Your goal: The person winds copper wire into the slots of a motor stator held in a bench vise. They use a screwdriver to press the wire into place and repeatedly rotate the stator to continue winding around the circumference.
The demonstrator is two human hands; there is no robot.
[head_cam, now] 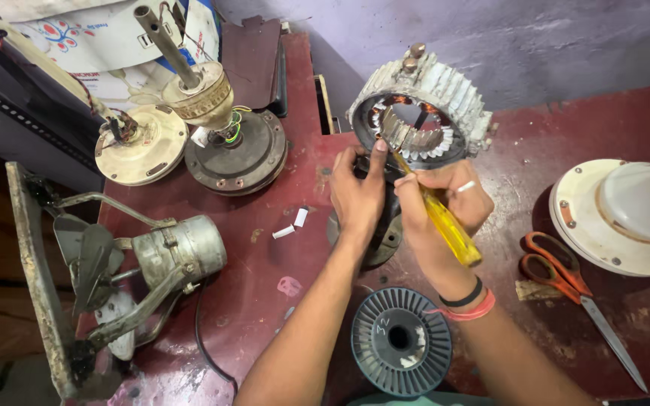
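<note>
- The round grey finned-metal motor stator with copper windings (418,113) stands tilted on its edge near the back of the dark red workbench (265,301), propped on a dark round housing below it.
- The left hand (358,197) grips the stator's lower rim, fingers curled around it and one fingertip pressed up against the inner edge.
- The right hand (449,201) is clamped on a yellow-handled screwdriver (445,225), whose tip reaches into the core slots.
- Likely hazard: a slip of the tip could nick the copper windings or jab the steadying fingertip just beside it; the stator, balanced on edge, could also roll if the grip loosens.
- Nearby: orange-handled scissors (566,278) to the right, a black plastic wire spool (401,342) in front, a cream-coloured round fan cover (618,218), and other dismantled fan motors (220,128) at left.
</note>
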